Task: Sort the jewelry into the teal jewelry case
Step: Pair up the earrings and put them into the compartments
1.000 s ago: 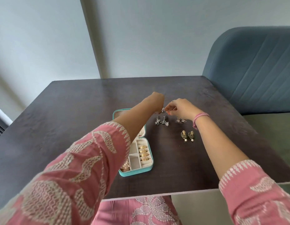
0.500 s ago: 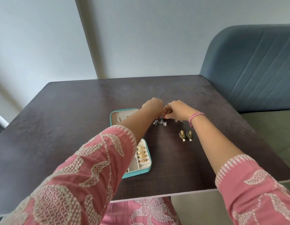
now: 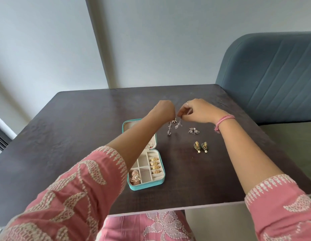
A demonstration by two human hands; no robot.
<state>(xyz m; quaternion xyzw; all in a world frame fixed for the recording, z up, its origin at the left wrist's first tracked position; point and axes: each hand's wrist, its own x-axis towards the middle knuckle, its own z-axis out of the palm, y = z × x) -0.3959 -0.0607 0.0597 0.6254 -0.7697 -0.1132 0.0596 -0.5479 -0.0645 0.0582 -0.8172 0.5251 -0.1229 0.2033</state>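
The teal jewelry case [image 3: 161, 173] lies open on the dark table [image 3: 81, 133], with several gold rings in its right slots and a rose-gold piece at its lower left. My left forearm hides much of its lid. My left hand [image 3: 164, 110] pinches a long silver earring [image 3: 170, 126] that dangles above the table. My right hand [image 3: 200, 110] pinches the matching silver earring [image 3: 178, 125] right beside it. On the table lie a pair of triangular silver earrings [image 3: 193, 131] and a pair of gold earrings with pearl drops [image 3: 200, 147].
A blue-grey upholstered chair [image 3: 273, 75] stands at the table's right side. The near table edge [image 3: 168, 210] runs just above my lap. A pale wall stands behind the table.
Both hands have lifted off the table, each raising one long silver earring that lay there half a second ago. The view has shifted slightly.
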